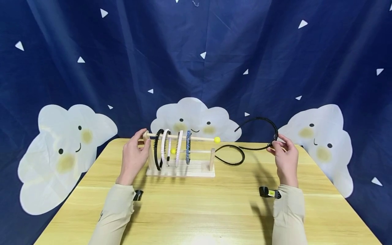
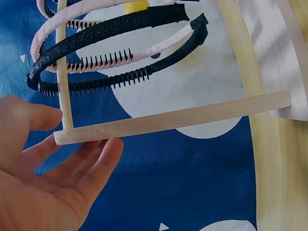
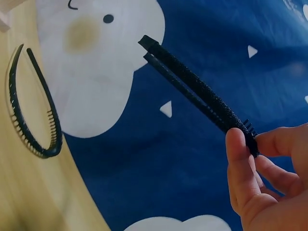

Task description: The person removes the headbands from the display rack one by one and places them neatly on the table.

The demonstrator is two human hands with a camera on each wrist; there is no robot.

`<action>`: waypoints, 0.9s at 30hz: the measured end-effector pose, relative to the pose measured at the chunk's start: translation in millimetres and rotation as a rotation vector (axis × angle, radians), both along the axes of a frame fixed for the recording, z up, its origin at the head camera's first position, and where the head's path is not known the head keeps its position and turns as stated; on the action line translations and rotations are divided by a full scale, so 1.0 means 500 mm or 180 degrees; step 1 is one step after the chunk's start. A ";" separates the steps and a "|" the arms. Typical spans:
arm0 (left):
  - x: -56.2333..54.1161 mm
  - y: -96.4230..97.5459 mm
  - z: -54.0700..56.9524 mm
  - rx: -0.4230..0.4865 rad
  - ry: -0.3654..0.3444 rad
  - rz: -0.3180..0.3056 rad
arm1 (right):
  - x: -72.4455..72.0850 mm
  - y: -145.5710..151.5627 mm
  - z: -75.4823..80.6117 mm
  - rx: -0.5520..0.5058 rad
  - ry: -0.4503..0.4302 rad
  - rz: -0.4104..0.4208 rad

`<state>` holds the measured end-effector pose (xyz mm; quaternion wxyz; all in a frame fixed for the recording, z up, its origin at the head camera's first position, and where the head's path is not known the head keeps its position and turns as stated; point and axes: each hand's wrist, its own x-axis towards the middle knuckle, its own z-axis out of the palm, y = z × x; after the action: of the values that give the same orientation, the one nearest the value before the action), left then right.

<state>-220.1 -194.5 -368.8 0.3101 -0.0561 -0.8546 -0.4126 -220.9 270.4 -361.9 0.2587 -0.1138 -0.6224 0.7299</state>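
Observation:
My left hand (image 1: 133, 154) holds the top of the upright post of a wooden headband rack (image 1: 196, 173), thumb on one side and fingers on the other. In the left wrist view the post (image 2: 168, 118) runs between thumb and fingers. On the upper rod (image 1: 202, 139) hang a black headband (image 2: 101, 33), pale pink ones and a glittery blue headband (image 1: 188, 148). My right hand (image 1: 286, 156) pinches a toothed black headband (image 3: 192, 82) at its curved middle, raised right of the rack, its ends pointing left.
Another black headband (image 1: 244, 158) lies on the wooden table (image 1: 196, 207) just right of the rack. Yellow balls cap the upper rod (image 1: 217, 140) and the lower rod (image 1: 173, 150). A dark blue curtain (image 1: 171, 41) with white clouds hangs behind the table.

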 end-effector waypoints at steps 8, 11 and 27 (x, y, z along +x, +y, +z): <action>-0.001 -0.001 -0.004 -0.0006 0.0034 -0.0005 | -0.007 0.026 -0.030 -0.0225 -0.0152 -0.0037; -0.001 0.000 -0.002 0.0013 0.0036 -0.0011 | -0.009 0.035 -0.041 -0.0273 -0.0231 -0.0051; 0.001 0.002 0.000 0.0014 0.0049 0.0004 | -0.017 0.085 -0.118 -0.0369 -0.0706 0.0009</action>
<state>-219.6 -193.7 -368.7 0.3170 -0.0581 -0.8513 -0.4139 -229.7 312.9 -420.9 0.1802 -0.2078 -0.6040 0.7480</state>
